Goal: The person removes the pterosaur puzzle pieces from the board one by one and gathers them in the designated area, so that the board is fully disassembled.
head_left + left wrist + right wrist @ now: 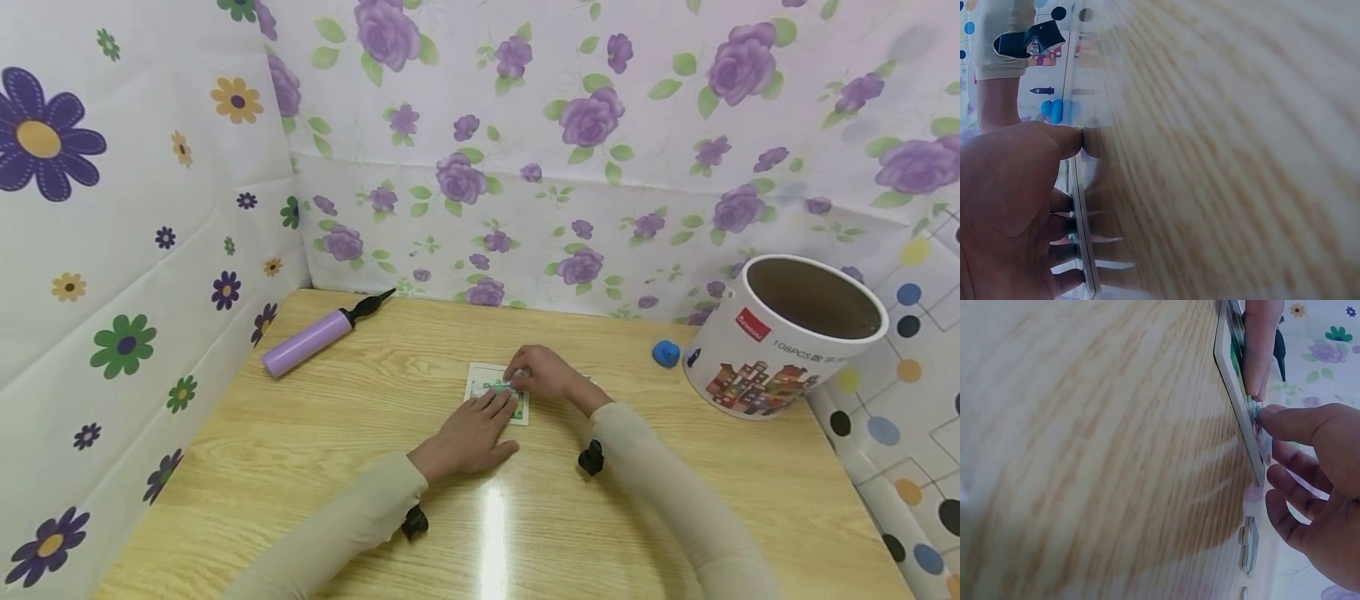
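A small flat white board [476, 372] with a green and blue picture lies on the table, partly hidden under both hands. My left hand [468, 435] rests on its near part with fingers straight and thumb spread to the side. At the far right part of the board, my right hand [546, 372] has its thumb and forefinger brought together on a small bluish piece [516, 383]. In the right wrist view the thumb tip is right at the face of the board [1238, 381], close to the left fingertips, while the other fingers curl loosely.
Several flat loose pieces [1250, 547] lie beyond the board, mostly behind the right wrist. A purple hand pump [309, 342] lies at the back left. A blue toy [666, 353] sits beside a large white bucket [723, 333] at the right. Patterned cloth walls [480, 225] edge the table.
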`<state>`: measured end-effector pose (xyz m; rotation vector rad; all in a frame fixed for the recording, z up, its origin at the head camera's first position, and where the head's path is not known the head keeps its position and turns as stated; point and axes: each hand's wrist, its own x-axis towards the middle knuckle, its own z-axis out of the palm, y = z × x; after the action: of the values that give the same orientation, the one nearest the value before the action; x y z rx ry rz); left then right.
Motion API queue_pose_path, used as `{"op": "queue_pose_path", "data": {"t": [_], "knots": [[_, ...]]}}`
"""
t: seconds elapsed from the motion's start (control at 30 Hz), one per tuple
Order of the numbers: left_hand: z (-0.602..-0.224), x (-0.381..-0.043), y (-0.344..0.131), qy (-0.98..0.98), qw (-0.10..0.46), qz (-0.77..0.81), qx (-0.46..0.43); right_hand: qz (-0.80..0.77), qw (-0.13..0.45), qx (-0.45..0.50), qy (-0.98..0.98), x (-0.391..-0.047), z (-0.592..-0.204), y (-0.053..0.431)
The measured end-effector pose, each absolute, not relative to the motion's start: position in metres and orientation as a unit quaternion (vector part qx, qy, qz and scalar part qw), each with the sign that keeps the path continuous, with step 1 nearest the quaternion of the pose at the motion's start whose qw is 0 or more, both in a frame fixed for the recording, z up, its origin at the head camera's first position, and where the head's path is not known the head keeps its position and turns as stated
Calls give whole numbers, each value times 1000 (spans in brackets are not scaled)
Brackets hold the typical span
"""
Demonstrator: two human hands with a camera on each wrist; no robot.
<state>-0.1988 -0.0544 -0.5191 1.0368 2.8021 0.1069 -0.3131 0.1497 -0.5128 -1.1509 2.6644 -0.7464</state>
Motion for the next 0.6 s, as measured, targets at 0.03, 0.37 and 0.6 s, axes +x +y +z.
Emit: {"op": "queue_pose_path", "data": {"t": [0.03, 0.37, 0.6], "knots": [[-519, -199, -55, 935, 77, 36, 345, -248, 70, -381, 888, -313, -513, 149], [-518, -198, -54, 936, 82, 39, 340, -300, 67, -310, 899, -310, -508, 151], [-519, -199, -55, 935, 76, 38, 343, -323, 58, -274, 904, -310, -499, 166]]}}
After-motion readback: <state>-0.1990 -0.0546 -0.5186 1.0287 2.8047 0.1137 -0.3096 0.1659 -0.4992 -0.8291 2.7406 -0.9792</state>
